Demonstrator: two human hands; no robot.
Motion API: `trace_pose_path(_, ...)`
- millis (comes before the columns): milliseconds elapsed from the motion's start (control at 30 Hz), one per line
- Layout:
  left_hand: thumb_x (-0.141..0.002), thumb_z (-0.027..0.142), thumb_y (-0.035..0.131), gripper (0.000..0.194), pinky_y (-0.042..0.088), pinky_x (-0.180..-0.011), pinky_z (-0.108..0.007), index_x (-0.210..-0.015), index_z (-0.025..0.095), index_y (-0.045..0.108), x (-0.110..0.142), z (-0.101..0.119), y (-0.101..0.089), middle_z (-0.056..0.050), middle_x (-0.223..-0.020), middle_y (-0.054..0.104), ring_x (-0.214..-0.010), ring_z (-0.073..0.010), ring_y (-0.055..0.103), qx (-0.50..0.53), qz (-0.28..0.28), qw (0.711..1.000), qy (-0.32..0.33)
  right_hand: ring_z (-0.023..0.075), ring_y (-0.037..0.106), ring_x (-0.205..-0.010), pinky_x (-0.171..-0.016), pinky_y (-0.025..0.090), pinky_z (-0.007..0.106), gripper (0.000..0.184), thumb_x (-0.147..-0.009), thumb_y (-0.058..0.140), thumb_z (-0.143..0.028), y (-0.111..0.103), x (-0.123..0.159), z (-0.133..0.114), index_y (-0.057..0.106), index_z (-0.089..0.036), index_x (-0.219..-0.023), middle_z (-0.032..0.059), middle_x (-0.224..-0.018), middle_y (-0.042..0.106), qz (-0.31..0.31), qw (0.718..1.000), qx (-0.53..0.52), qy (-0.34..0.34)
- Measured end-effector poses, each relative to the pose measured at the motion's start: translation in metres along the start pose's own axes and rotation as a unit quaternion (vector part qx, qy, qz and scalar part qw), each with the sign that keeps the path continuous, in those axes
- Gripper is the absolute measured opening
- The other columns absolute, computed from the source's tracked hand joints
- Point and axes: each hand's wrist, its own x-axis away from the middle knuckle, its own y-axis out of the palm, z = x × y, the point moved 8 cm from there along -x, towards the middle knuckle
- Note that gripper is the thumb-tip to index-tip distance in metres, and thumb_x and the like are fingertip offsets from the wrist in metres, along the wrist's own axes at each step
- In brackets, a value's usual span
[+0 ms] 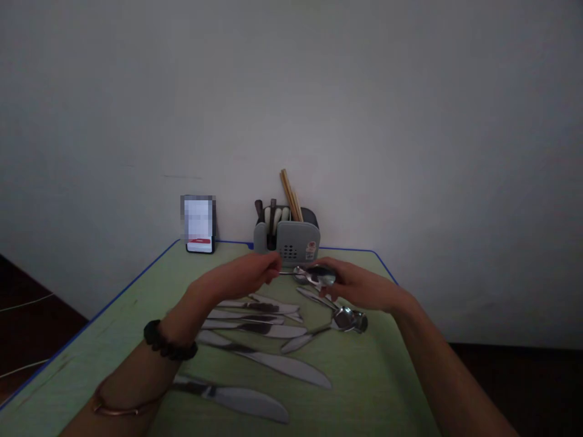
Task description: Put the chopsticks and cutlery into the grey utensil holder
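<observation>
My left hand is closed, its fingertips pinching the thin handle of a metal spoon above the table. The spoon's bowl points right, against the curled fingers of my right hand. A second shiny rounded piece shows beside that bowl, partly hidden. Below my right hand lie several metal spoons with their bowls grouped at the right. Several table knives lie beneath and in front of my left hand, blades pointing right. One more knife rests nearest me, its handle end partly behind my left wrist.
At the back stands a grey cutlery holder with wooden chopsticks and several dark and pale handles in it. A lit phone leans against the wall at the back left. The green table has a blue edge.
</observation>
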Motion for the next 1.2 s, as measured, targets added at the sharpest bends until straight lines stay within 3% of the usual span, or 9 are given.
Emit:
trace_pose_path(100,-0.090,0.024,0.041,0.013,0.035,-0.058,-0.023,-0.090,0.020,0.053,0.004,0.022,-0.016,-0.001,-0.078,0.062,-0.067,-0.0143,0.054,-0.012,0.046,0.999,0.017,0.0120,0.061,-0.071,-0.058,0.048,0.022,0.037,-0.082,0.055,-0.028,0.001,0.005,-0.013,0.051,-0.020,-0.118,0.0037,-0.100,0.066,-0.025,0.995,-0.098,0.010)
trace_pose_path(200,-0.090,0.031,0.045,0.017,0.036,-0.060,-0.023,-0.091,0.020,0.058,0.007,0.037,-0.027,-0.001,-0.078,0.063,-0.068,-0.0140,0.056,-0.007,0.082,0.996,0.042,0.0076,0.053,-0.051,-0.045,0.040,0.019,0.026,-0.082,0.056,-0.033,-0.007,0.010,-0.021,0.059,-0.018,-0.103,0.0000,-0.076,0.064,0.000,0.994,-0.103,0.036)
trace_pose_path(367,-0.092,0.038,0.042,0.028,0.038,-0.062,-0.023,-0.092,0.019,0.062,0.010,0.028,-0.036,-0.002,-0.078,0.065,-0.068,-0.0139,0.057,0.010,0.093,0.994,0.050,0.0054,0.039,-0.040,-0.039,0.031,0.018,0.026,-0.081,0.058,-0.036,-0.034,0.020,-0.021,0.064,-0.015,-0.093,-0.0048,-0.051,0.052,0.067,0.996,-0.051,0.037)
trace_pose_path(500,-0.090,0.037,0.042,0.029,0.039,-0.061,-0.022,-0.094,0.018,0.063,0.009,0.001,-0.028,-0.003,-0.078,0.066,-0.068,-0.0147,0.058,0.009,0.051,0.999,0.011,0.0084,0.048,-0.045,-0.042,0.036,0.020,0.023,-0.080,0.056,-0.033,-0.031,0.015,-0.001,0.062,-0.014,-0.090,-0.0017,-0.058,0.057,0.064,0.996,-0.041,0.055)
trace_pose_path(667,-0.083,0.027,0.050,0.019,0.039,-0.060,-0.022,-0.083,0.019,0.067,0.006,-0.030,0.007,-0.002,-0.076,0.068,-0.067,-0.0142,0.059,-0.004,-0.065,0.997,-0.041,0.0120,0.057,-0.061,-0.058,0.042,0.022,0.009,-0.077,0.056,-0.016,0.014,-0.007,0.010,0.064,-0.014,-0.077,0.0022,-0.069,0.065,-0.009,0.996,0.079,0.027)
trace_pose_path(800,-0.079,0.022,0.054,0.016,0.041,-0.065,-0.022,-0.081,0.019,0.069,0.003,-0.041,0.021,-0.003,-0.084,0.070,-0.076,-0.0155,0.061,-0.027,-0.091,0.994,-0.055,0.0127,0.058,-0.064,-0.058,0.041,0.021,0.013,-0.076,0.057,-0.013,0.035,-0.015,0.017,0.069,-0.014,-0.079,0.0035,-0.072,0.068,-0.036,0.988,0.149,0.027)
trace_pose_path(933,-0.078,0.021,0.056,0.015,0.042,-0.067,-0.021,-0.081,0.020,0.071,-0.001,-0.047,0.027,-0.003,-0.084,0.071,-0.076,-0.0151,0.062,-0.029,-0.101,0.994,-0.043,0.0141,0.061,-0.069,-0.062,0.042,0.022,0.019,-0.082,0.052,-0.018,0.026,-0.015,0.028,0.071,-0.015,-0.085,0.0057,-0.079,0.071,-0.019,0.981,0.189,0.048)
trace_pose_path(1067,-0.075,0.022,0.059,0.014,0.043,-0.066,-0.021,-0.079,0.021,0.072,-0.003,-0.057,0.033,-0.002,-0.081,0.072,-0.073,-0.0150,0.063,-0.034,-0.105,0.992,-0.053,0.0168,0.064,-0.077,-0.067,0.042,0.023,0.022,-0.083,0.050,-0.019,0.004,-0.011,0.049,0.070,-0.015,-0.090,0.0098,-0.090,0.071,0.053,0.949,0.279,0.139)
trace_pose_path(1200,-0.072,0.020,0.060,0.018,0.043,-0.065,-0.022,-0.086,0.021,0.072,-0.004,-0.064,0.035,-0.003,-0.080,0.072,-0.074,-0.0165,0.064,-0.035,-0.097,0.991,-0.085,0.0210,0.065,-0.085,-0.066,0.043,0.025,0.022,-0.081,0.055,-0.023,0.008,-0.007,0.063,0.069,-0.012,-0.095,0.0156,-0.098,0.070,0.026,0.924,0.318,0.212)
